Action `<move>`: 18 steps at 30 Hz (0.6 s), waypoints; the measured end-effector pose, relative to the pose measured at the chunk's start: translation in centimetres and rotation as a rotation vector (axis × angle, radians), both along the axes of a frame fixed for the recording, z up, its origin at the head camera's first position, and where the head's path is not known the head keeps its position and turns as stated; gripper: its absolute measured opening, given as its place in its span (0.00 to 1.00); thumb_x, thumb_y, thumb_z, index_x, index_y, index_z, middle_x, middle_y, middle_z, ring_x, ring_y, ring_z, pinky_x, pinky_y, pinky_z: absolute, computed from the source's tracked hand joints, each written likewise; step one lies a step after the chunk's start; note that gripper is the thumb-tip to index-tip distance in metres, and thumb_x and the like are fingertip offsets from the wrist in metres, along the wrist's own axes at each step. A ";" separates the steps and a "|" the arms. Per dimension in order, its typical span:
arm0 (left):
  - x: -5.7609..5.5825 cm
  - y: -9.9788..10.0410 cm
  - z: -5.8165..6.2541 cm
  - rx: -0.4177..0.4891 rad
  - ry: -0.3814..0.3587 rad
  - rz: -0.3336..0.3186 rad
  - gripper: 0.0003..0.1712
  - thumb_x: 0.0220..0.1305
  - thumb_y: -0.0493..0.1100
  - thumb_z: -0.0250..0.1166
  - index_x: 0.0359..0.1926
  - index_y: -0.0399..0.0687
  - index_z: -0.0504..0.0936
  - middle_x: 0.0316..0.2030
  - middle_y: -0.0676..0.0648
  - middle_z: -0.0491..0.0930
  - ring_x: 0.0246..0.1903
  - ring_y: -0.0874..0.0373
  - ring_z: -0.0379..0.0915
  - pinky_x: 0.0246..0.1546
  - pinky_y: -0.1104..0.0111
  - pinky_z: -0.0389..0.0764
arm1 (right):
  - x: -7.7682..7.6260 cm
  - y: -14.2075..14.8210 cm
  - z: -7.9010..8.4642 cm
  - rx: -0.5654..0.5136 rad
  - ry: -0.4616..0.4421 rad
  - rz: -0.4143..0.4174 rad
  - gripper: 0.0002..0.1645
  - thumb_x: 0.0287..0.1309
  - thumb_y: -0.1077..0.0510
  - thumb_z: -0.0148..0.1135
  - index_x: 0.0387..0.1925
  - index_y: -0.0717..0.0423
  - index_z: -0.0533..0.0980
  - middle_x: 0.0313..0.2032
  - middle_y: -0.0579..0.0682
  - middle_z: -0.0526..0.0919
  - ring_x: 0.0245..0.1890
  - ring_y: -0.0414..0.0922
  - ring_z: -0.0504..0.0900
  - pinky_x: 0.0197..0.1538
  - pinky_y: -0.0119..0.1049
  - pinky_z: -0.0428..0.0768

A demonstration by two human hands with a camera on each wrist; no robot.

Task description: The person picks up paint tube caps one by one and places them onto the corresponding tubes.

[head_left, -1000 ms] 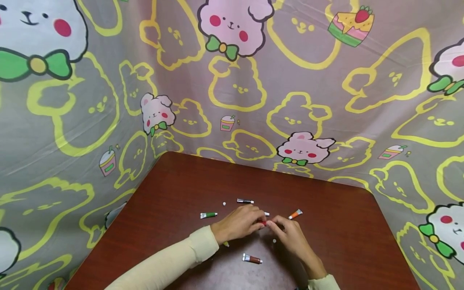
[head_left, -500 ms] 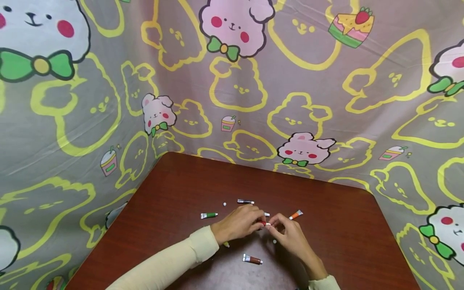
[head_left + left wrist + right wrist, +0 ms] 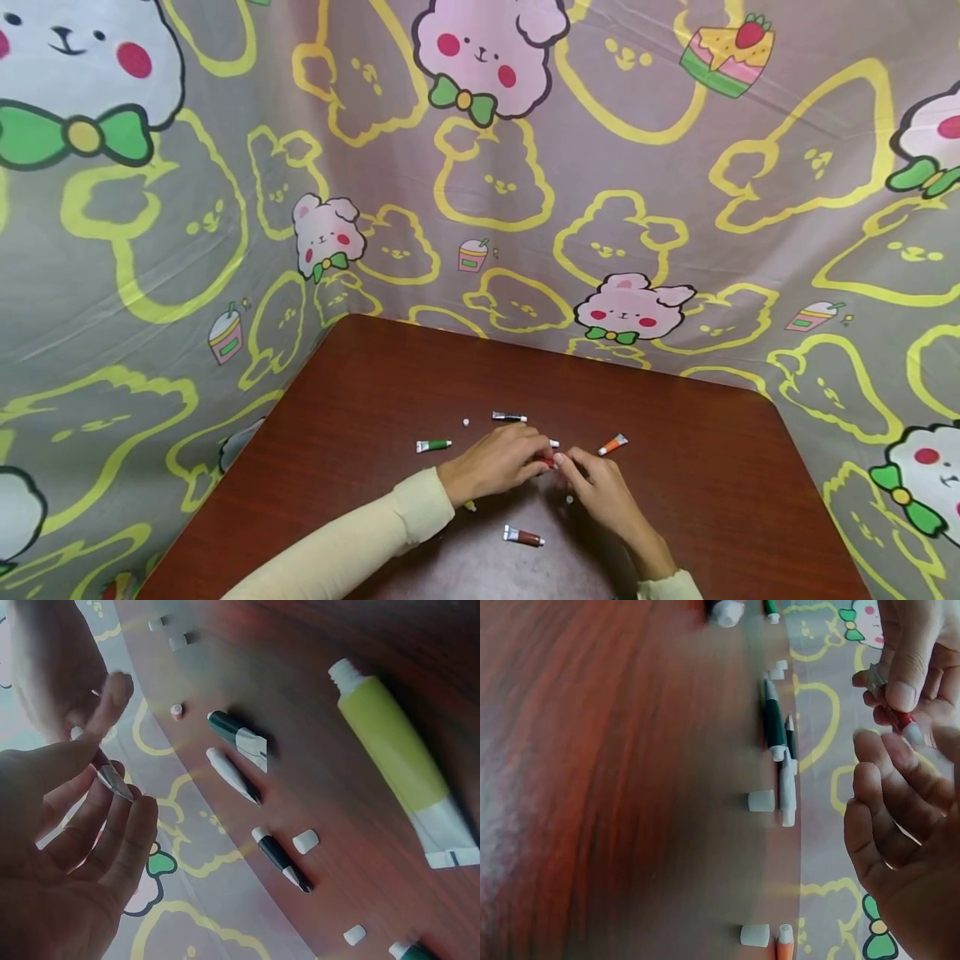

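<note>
My left hand (image 3: 498,460) pinches a small red paint tube (image 3: 904,720) between thumb and fingers, above the table. The tube's flat silver end (image 3: 114,780) shows in the left wrist view. My right hand (image 3: 606,492) has its thumb and fingertips at the tube's white cap (image 3: 913,733), partly covering it in the head view. A yellow paint tube (image 3: 394,742) lies below the left forearm, its threaded nozzle bare. Near the right hand lie a loose white cap (image 3: 569,499) and a white tube (image 3: 553,443), partly hidden by the left hand.
The brown table (image 3: 420,367) also bears a green tube (image 3: 433,446), a black tube (image 3: 509,417), an orange tube (image 3: 612,444) and a brown tube (image 3: 523,536). Another white cap (image 3: 466,422) lies behind the left hand. Patterned cloth (image 3: 510,183) hangs around the table.
The right fingers shift at the red tube's end: its white cap showed clearly half a second ago and is now mostly covered. The left hand keeps its hold; the other tubes stay put.
</note>
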State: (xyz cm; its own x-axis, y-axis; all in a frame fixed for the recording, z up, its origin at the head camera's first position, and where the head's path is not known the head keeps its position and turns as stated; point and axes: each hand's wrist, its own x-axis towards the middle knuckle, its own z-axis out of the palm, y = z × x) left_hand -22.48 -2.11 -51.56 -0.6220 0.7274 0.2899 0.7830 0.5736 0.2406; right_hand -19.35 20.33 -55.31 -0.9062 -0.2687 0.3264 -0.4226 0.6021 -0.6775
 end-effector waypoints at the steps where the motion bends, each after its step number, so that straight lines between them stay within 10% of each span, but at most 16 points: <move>1: 0.0 0.0 0.0 0.000 0.002 0.002 0.07 0.77 0.49 0.70 0.49 0.55 0.89 0.45 0.57 0.89 0.46 0.65 0.83 0.50 0.72 0.82 | 0.0 0.0 0.0 -0.008 0.005 -0.004 0.10 0.76 0.55 0.67 0.33 0.47 0.83 0.27 0.34 0.85 0.27 0.29 0.79 0.32 0.30 0.79; 8: 0.0 0.0 -0.4 -0.004 0.020 0.012 0.05 0.77 0.48 0.70 0.48 0.56 0.88 0.43 0.57 0.88 0.44 0.65 0.82 0.51 0.72 0.82 | 0.2 0.2 -0.1 -0.038 0.063 0.005 0.13 0.61 0.63 0.79 0.41 0.49 0.81 0.32 0.37 0.86 0.34 0.29 0.82 0.36 0.33 0.86; 18: 0.0 0.3 0.1 0.017 0.038 -0.013 0.07 0.79 0.49 0.68 0.49 0.54 0.88 0.43 0.56 0.88 0.45 0.64 0.82 0.50 0.72 0.82 | 0.2 0.2 0.2 -0.010 0.097 0.029 0.08 0.73 0.61 0.68 0.36 0.47 0.84 0.30 0.39 0.86 0.31 0.31 0.81 0.35 0.31 0.81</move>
State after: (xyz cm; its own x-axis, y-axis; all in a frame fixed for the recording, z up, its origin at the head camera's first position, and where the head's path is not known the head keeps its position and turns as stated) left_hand -22.44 -1.84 -51.48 -0.6007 0.7301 0.3257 0.7992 0.5591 0.2206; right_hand -19.15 20.55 -55.10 -0.8623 -0.2907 0.4147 -0.5033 0.5825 -0.6383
